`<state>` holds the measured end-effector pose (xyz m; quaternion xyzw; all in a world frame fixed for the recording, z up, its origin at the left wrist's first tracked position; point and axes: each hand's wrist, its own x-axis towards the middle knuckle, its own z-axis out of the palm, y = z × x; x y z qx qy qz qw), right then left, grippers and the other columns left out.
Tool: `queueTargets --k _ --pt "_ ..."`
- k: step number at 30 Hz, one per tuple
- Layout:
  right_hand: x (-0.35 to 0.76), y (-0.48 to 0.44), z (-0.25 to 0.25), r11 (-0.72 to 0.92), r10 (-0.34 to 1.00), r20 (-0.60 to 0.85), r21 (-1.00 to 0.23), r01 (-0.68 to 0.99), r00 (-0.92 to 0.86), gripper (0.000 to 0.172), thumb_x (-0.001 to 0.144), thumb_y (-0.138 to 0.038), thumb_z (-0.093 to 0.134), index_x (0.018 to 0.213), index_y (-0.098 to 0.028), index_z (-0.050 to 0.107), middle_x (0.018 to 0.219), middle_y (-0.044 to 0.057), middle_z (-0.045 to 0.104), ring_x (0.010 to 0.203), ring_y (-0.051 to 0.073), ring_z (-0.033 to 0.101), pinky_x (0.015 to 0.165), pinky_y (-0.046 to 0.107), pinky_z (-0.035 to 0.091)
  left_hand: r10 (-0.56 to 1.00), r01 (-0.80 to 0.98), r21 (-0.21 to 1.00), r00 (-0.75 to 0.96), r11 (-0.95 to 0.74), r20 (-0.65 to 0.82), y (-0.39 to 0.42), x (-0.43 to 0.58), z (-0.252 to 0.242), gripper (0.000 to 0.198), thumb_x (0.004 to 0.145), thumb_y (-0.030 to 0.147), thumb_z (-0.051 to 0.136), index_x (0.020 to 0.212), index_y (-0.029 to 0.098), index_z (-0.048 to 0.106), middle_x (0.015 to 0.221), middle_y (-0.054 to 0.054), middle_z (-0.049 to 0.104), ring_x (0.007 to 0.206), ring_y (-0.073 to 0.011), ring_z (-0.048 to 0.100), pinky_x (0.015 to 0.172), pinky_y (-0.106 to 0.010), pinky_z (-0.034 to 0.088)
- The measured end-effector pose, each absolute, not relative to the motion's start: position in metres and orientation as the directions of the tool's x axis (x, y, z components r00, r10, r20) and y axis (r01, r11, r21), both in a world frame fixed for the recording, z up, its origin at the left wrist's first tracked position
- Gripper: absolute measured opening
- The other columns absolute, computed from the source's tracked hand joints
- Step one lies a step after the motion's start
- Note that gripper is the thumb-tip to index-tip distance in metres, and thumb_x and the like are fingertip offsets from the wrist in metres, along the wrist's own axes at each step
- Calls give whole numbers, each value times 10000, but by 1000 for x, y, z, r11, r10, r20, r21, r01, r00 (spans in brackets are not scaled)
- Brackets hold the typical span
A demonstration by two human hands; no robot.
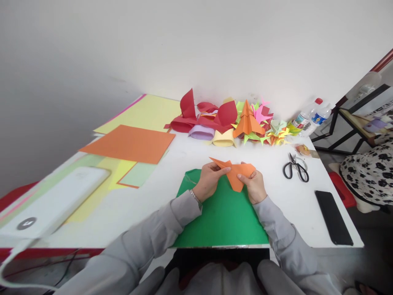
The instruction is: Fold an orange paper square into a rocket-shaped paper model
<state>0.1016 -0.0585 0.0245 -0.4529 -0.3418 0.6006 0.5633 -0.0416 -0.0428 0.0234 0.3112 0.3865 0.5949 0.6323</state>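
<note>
Both of my hands hold a partly folded orange paper piece (pixel 236 172) just above a green paper sheet (pixel 221 217) on the white table (pixel 172 164). My left hand (pixel 208 180) pinches its left side, thumb on top near the pointed flap. My right hand (pixel 254 186) grips its right lower part with curled fingers. Grey sleeves cover both my arms, and a bracelet sits on my left wrist.
Finished paper shapes (pixel 233 121) in red, orange, green, yellow and pink lie piled at the table's far edge. Orange (pixel 129 143) and yellow sheets lie at left, near a white device (pixel 52 200). Black scissors (pixel 295 167), a black phone (pixel 333 217) and two bottles (pixel 311 116) are at right.
</note>
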Motion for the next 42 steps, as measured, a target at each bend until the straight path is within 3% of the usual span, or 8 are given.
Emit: queueTargets --k 12,20,25,28,31,36,42 --pt "109 -54 22 -155 988 -133 -909 -388 -82 733 540 -220 799 1221 -185 529 898 13 701 903 186 642 904 335 475 992 -521 847 -3 103 -122 -39 -46 27 274 493 223 835 723 120 728 743 -70 722 754 -198 647 794 -361 498" --pt "112 -57 35 -177 983 -138 -882 -436 -120 652 549 -112 712 1173 -193 539 741 -7 707 666 167 646 739 319 512 979 -571 798 51 190 -197 -35 -51 27 267 495 191 837 726 113 728 779 -69 721 728 -163 631 713 -302 485" --pt "121 -53 43 -139 990 -108 -836 -531 -89 596 542 -72 669 1120 -162 555 897 78 738 813 216 681 848 382 485 980 -576 804 -21 150 -197 -30 -56 25 250 493 200 839 701 125 723 743 -46 714 661 -128 606 643 -264 464" --pt "120 -53 43 -137 991 -125 -859 -493 -58 531 611 -175 724 1117 -185 563 936 73 732 841 214 682 837 386 499 983 -565 813 -20 140 -183 -31 -55 25 252 480 199 843 690 129 723 734 -43 717 678 -138 614 670 -275 470" --pt "113 -57 38 -136 991 -116 -891 -433 -72 512 568 -199 791 1045 -196 603 960 56 727 875 218 677 830 367 516 989 -538 831 41 141 -142 -38 -49 25 230 507 210 831 698 135 728 742 -46 722 704 -155 621 702 -298 476" --pt "105 -60 28 -149 988 -156 -920 -363 -10 380 516 -224 823 857 -165 665 894 58 741 796 223 684 784 369 538 991 -454 881 61 131 -116 -44 -43 23 191 516 221 826 660 143 726 664 -26 699 613 -135 581 643 -288 458" --pt "108 -57 24 -135 987 -159 -912 -388 29 351 520 -211 821 839 -149 687 886 68 746 793 221 687 777 368 539 979 -505 839 94 204 -181 -40 -42 23 288 609 391 779 696 121 725 701 -57 688 668 -142 587 677 -292 466"
